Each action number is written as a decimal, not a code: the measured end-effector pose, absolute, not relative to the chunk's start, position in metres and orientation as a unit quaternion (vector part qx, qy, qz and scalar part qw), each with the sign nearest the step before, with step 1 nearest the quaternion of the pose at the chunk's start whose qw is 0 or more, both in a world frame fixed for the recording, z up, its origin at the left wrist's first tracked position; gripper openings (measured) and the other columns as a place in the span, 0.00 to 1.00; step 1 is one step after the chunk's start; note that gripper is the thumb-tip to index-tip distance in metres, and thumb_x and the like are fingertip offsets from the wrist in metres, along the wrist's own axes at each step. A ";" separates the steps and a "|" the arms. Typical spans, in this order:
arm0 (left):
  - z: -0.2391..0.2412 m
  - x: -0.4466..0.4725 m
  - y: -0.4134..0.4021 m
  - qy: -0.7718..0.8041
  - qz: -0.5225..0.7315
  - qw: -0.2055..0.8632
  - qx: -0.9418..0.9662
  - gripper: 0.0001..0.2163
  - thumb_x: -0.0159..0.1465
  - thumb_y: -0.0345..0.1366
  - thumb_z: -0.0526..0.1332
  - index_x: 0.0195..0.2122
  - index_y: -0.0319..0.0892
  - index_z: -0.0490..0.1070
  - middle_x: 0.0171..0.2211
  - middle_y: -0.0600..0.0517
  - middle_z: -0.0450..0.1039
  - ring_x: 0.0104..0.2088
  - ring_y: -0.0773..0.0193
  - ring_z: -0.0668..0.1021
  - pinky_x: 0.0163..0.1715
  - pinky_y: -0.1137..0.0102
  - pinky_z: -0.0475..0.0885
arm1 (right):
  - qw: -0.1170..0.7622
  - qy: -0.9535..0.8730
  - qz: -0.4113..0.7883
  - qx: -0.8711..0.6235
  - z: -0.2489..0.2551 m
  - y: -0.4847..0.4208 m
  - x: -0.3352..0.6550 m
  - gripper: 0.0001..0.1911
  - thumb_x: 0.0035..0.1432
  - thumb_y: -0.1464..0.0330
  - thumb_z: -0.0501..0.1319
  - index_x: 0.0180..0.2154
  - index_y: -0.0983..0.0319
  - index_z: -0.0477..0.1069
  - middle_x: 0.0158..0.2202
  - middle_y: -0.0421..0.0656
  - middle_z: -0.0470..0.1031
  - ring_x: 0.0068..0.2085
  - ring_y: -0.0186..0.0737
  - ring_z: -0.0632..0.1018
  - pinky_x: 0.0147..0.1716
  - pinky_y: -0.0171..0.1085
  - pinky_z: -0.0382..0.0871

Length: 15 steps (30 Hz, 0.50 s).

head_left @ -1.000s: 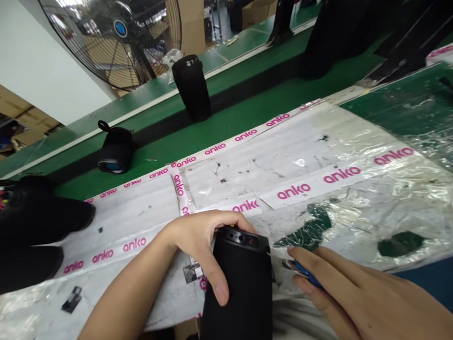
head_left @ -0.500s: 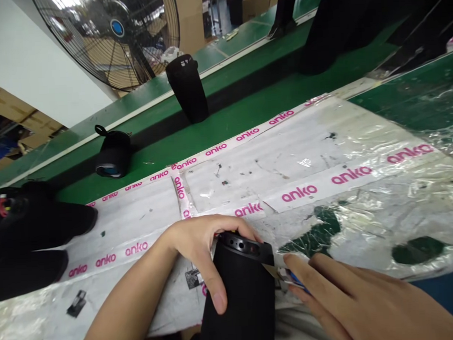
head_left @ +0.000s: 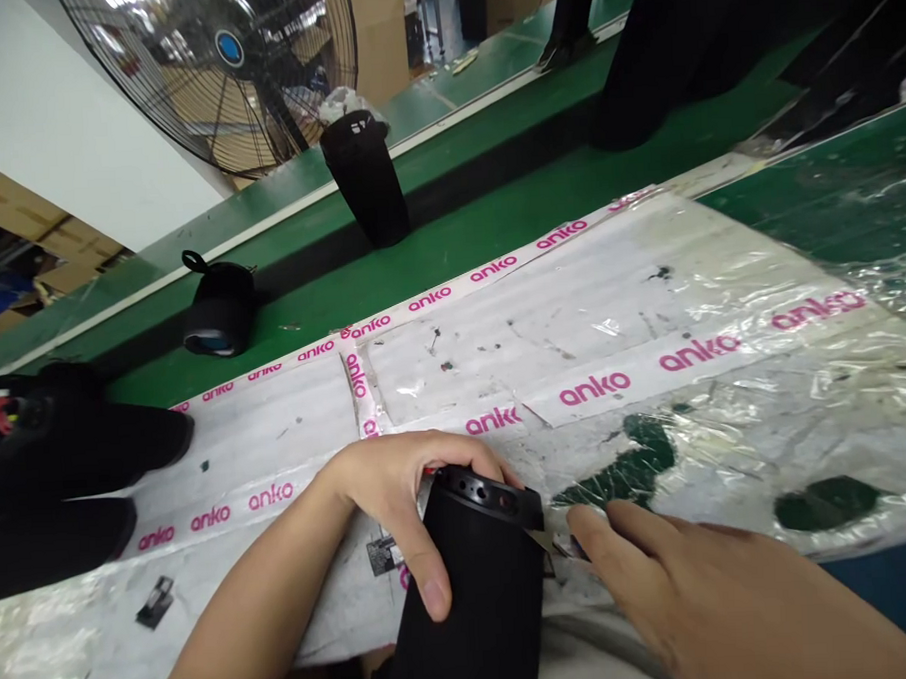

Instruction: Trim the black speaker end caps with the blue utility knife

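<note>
The left hand (head_left: 400, 497) is wrapped around the upper end of a black fabric-covered cylindrical speaker (head_left: 475, 589), thumb down its near side, fingers curled over the far rim. The speaker stands tilted at the near edge of the tabletop (head_left: 647, 301), its lower part out of view below the frame. Small round holes show along its top rim.

The right hand (head_left: 704, 589) lies just beside the speaker on the right, fingers extended toward the rim. A small thin object (head_left: 563, 547) sits under its fingertips, touching the speaker's upper edge; what it is cannot be told, nor whether the hand pinches it or merely rests on it.

The tabletop is covered with white foam sheeting and clear film, bound by white tape printed "anko" in pink. Beyond it runs a green conveyor belt (head_left: 493, 218) carrying a tall black upright speaker (head_left: 365, 178) and a short black lying speaker (head_left: 218, 310). A large wire-caged fan (head_left: 216, 70) stands behind.
</note>
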<state>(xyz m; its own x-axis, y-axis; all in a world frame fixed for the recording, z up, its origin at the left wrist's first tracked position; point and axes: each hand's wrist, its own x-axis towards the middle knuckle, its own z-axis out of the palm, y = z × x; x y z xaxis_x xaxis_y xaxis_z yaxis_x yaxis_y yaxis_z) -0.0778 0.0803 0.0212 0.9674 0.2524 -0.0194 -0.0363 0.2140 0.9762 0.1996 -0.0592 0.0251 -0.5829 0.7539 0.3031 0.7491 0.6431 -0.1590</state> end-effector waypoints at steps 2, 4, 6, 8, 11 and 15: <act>0.024 -0.079 0.080 0.112 0.080 0.781 0.608 0.36 0.38 0.34 0.91 0.50 0.44 0.83 0.57 0.42 0.84 0.56 0.48 0.85 0.61 0.61 0.79 | 0.181 -0.892 0.024 -0.412 0.023 -0.052 0.203 0.27 0.48 0.86 0.55 0.47 0.58 0.68 0.28 0.37 0.73 0.18 0.42 0.77 0.15 0.43 0.64; 0.026 -0.079 0.079 0.135 0.075 0.784 0.602 0.35 0.38 0.35 0.91 0.48 0.44 0.83 0.56 0.43 0.85 0.55 0.49 0.86 0.60 0.61 0.80 | 0.191 -0.894 0.026 -0.405 0.022 -0.045 0.205 0.24 0.51 0.84 0.54 0.47 0.57 0.67 0.27 0.36 0.73 0.17 0.42 0.76 0.15 0.44 0.63; 0.027 -0.079 0.077 0.150 0.078 0.781 0.602 0.36 0.36 0.35 0.92 0.47 0.44 0.83 0.54 0.43 0.85 0.53 0.49 0.86 0.59 0.61 0.80 | 0.196 -0.897 0.031 -0.396 0.024 -0.041 0.205 0.21 0.58 0.83 0.52 0.48 0.57 0.67 0.27 0.36 0.73 0.18 0.42 0.77 0.14 0.44 0.64; 0.027 -0.077 0.074 0.157 0.094 0.778 0.600 0.36 0.34 0.35 0.92 0.46 0.44 0.84 0.53 0.43 0.85 0.53 0.49 0.85 0.58 0.60 0.80 | 0.193 -0.901 0.036 -0.387 0.029 -0.041 0.204 0.15 0.70 0.80 0.48 0.48 0.56 0.66 0.27 0.35 0.75 0.19 0.39 0.79 0.14 0.42 0.66; 0.025 -0.073 0.066 0.155 0.130 0.787 0.583 0.35 0.33 0.34 0.92 0.43 0.44 0.84 0.51 0.43 0.86 0.53 0.49 0.85 0.57 0.61 0.80 | 0.197 -0.897 0.029 -0.394 0.035 -0.049 0.204 0.17 0.84 0.71 0.40 0.50 0.57 0.65 0.30 0.37 0.80 0.22 0.38 0.82 0.15 0.40 0.71; 0.015 -0.065 0.056 0.166 0.169 0.793 0.562 0.35 0.29 0.34 0.92 0.40 0.44 0.82 0.46 0.46 0.86 0.48 0.52 0.85 0.53 0.62 0.80 | 0.205 -0.884 0.002 -0.421 0.032 -0.069 0.215 0.16 0.85 0.67 0.41 0.56 0.60 0.66 0.35 0.42 0.85 0.28 0.43 0.87 0.20 0.40 0.79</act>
<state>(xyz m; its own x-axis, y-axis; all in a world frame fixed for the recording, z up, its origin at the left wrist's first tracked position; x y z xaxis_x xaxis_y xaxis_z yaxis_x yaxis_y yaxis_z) -0.0647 0.0565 0.0146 0.8881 0.4538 -0.0730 -0.0812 0.3112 0.9469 0.2146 -0.0692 0.0317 -0.5624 0.7443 0.3602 0.7426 0.6462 -0.1759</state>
